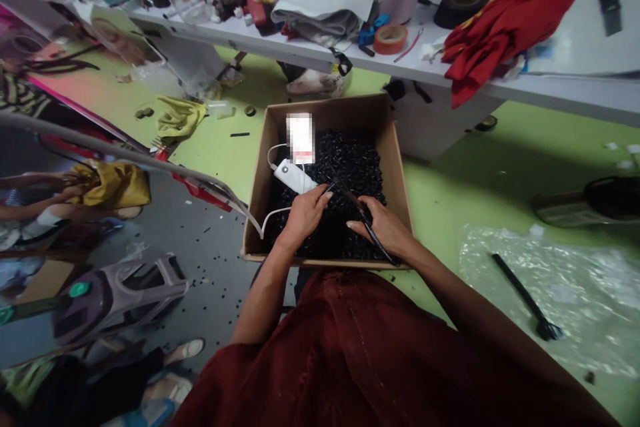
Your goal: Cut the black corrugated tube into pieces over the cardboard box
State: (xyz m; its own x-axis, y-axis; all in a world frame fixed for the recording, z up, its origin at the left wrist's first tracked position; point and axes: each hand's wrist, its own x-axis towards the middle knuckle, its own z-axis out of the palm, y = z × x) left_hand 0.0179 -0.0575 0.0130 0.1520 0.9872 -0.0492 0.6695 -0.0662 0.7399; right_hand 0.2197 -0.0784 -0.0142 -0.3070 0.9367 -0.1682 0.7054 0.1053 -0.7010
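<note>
A cardboard box [399,167] in front of me holds a heap of small black pieces [350,153]. My left hand [306,215] is over the box, thumb and fingers pinched on something small and black whose kind I cannot make out. Across from it my right hand [384,227] is closed around a dark hand tool [374,235] with long, slim black handles. The tool's tip points toward my left fingertips; its exact kind is unclear. By my left hand, a white power strip [294,175] lies on the pieces, and a white blurred-out object [301,139] sits behind it.
A white cable [275,212] runs over the box's left wall. Behind stands a white shelf [320,47] with orange tape [391,39] and red cloth [510,27]. Clear plastic [575,293] with a black strip [523,290] lies right. Another person's hands [60,197] hold yellow cloth at left.
</note>
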